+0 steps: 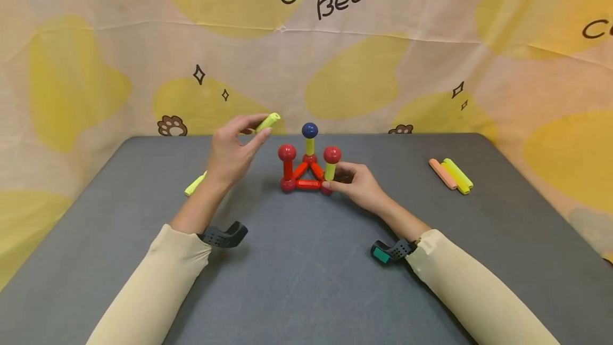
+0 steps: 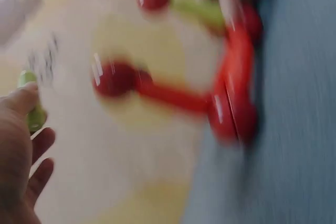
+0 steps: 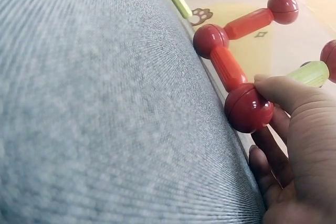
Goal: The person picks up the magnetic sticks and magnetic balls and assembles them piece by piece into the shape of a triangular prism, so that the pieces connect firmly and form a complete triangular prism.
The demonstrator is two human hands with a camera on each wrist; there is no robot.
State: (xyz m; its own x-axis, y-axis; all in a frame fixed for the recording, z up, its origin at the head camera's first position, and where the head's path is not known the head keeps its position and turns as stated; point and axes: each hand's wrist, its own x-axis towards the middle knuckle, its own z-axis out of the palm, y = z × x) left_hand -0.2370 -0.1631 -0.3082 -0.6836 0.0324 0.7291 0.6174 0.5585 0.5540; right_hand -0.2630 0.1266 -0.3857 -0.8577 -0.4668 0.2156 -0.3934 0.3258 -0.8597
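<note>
My left hand (image 1: 231,150) pinches a yellow-green rod (image 1: 267,122) between thumb and fingers, raised left of a ball-and-rod frame. The frame stands on the table with a triangular base of red rods (image 1: 308,185) and red balls. A red upright at the front left carries a red ball (image 1: 287,153). Yellow-green uprights carry a dark blue ball (image 1: 309,130) at the back and a red ball (image 1: 332,154) at the front right. My right hand (image 1: 360,188) grips the front-right corner, its thumb by the lower red ball (image 3: 249,107) and fingers curled behind. The left wrist view is blurred.
On the grey table (image 1: 297,270), yellow-green rods (image 1: 195,184) lie behind my left forearm. An orange rod (image 1: 442,173) and yellow rods (image 1: 458,175) lie together at the right. A patterned cloth (image 1: 354,63) hangs behind the table's far edge.
</note>
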